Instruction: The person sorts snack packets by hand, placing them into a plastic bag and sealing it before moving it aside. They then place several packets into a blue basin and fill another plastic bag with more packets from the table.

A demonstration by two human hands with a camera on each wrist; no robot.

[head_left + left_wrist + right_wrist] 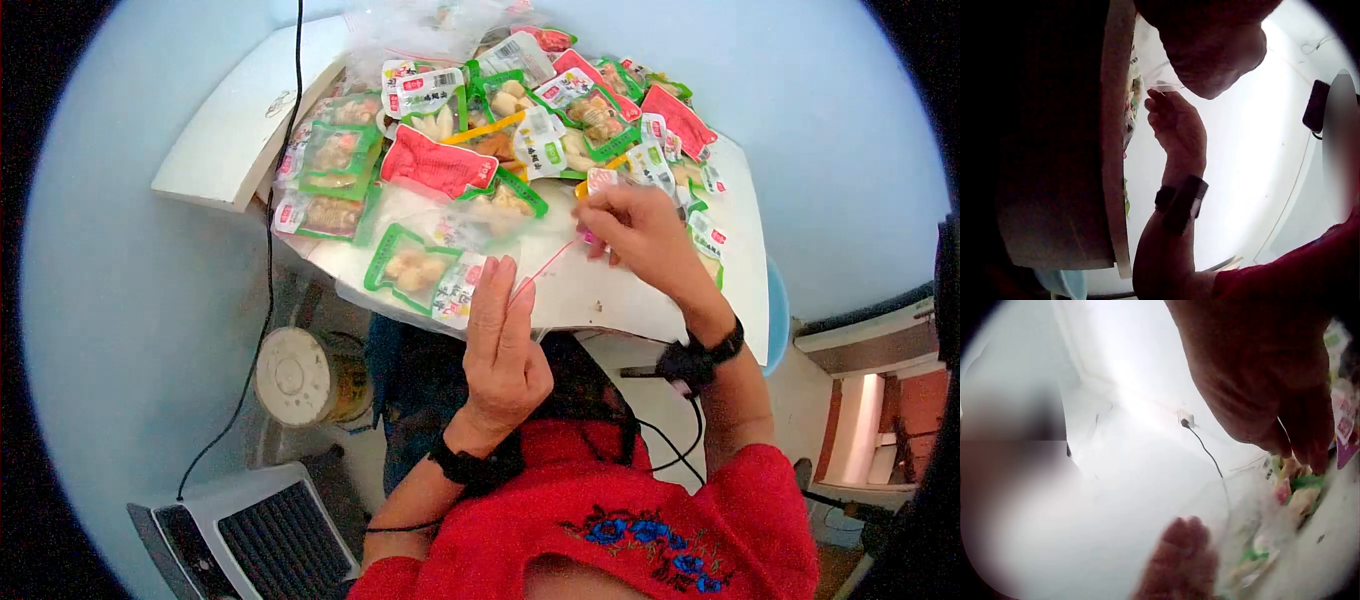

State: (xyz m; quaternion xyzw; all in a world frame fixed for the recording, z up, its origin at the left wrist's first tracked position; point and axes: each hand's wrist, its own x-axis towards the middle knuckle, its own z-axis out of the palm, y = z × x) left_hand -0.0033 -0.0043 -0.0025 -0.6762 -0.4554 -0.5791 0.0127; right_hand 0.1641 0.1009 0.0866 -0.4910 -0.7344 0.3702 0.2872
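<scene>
While the right hand [640, 235] pinches the pink strip [546, 269] and the left hand [505, 345] rests straight-fingered at the bag [447, 228], sealing looks unfinished imo, tons of packs [437, 164] still loose.

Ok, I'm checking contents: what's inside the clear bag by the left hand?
A green-edged packet with pale round pieces and a white label shows through the clear bag. The left hand covers the label's right end; anything else beneath the hand can't be seen.

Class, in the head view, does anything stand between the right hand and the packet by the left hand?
Yes: the left hand, its fingers at the label end of the packet, and a pink strip running to the right hand.
</scene>
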